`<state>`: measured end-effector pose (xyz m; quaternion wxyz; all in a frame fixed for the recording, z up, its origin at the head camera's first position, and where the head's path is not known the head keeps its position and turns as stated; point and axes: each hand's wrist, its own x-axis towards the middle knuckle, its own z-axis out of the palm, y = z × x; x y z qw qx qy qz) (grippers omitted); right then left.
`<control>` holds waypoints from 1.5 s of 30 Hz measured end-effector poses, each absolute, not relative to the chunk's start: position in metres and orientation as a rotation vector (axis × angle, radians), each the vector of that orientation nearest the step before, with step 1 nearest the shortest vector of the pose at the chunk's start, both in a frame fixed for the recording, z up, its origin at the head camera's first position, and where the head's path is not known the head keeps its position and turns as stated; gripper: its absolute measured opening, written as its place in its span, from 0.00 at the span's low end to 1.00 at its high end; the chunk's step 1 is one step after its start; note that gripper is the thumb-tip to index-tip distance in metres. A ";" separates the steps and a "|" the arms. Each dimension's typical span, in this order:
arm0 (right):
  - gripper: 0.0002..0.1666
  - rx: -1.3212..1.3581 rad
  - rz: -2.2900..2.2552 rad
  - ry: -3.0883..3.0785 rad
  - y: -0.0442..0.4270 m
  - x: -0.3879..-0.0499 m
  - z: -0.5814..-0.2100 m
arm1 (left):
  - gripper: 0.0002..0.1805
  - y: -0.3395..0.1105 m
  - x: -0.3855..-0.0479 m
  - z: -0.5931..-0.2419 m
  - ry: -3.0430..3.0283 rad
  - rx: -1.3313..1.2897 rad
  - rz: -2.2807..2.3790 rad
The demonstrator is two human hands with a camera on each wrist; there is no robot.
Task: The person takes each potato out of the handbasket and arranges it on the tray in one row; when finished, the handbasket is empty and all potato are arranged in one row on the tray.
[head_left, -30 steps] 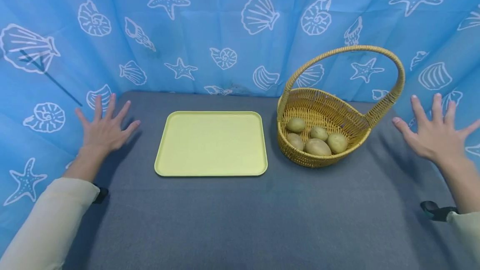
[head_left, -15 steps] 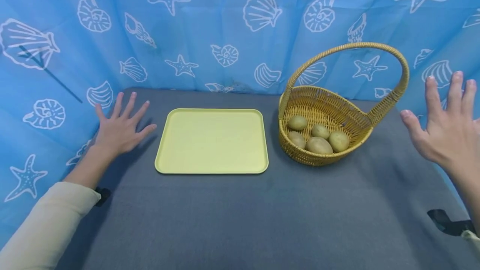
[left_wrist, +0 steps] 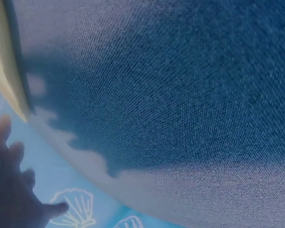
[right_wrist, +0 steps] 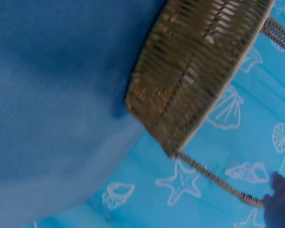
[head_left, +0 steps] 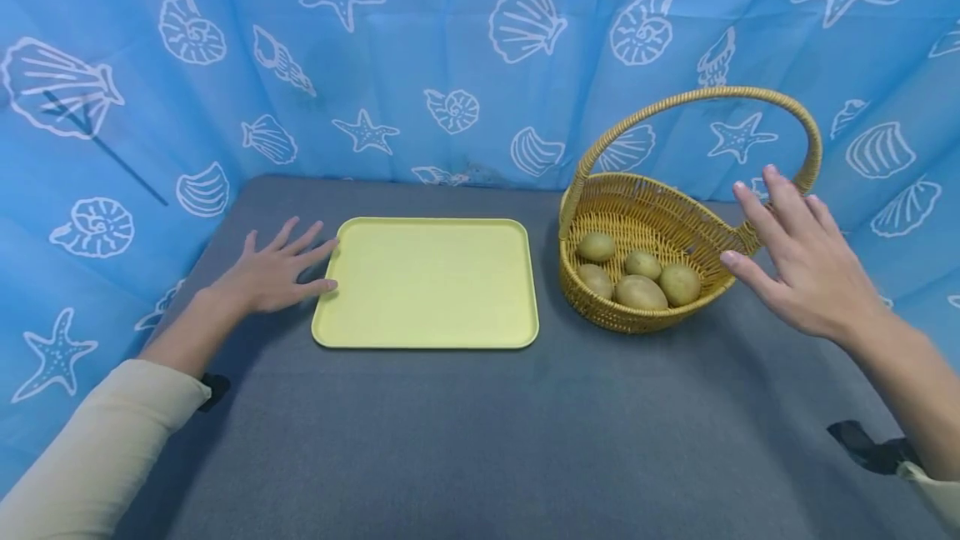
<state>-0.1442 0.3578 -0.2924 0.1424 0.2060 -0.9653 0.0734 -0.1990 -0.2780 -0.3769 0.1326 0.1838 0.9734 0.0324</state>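
In the head view my left hand [head_left: 273, 273] has its fingers spread at the left edge of a pale yellow tray [head_left: 423, 282]. Its thumb and index fingertip overlap the tray's rim; whether they touch it I cannot tell. My right hand [head_left: 813, 273] is held up beside a wicker basket [head_left: 667, 202], fingers extended, covering the lower right of the basket's tall arched handle [head_left: 697, 96]. Several potatoes [head_left: 641, 292] lie inside the basket. The left wrist view catches the tray's edge [left_wrist: 7, 71] and dark fingers; the right wrist view shows the basket's outer wall [right_wrist: 180, 80].
A grey cloth [head_left: 450, 440] covers the table. Behind it and along the sides hangs a blue curtain [head_left: 450, 40] printed with white shells and starfish. The basket stands to the right of the tray with a narrow gap between them.
My left hand has moved right, from the table's left side to the tray's left edge. My right hand has come left to the basket's right side. Tray, basket and potatoes stay put.
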 end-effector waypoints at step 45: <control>0.44 0.541 1.269 -3.826 0.370 -0.251 -0.292 | 0.42 -0.277 -0.198 -0.379 2.702 0.657 0.293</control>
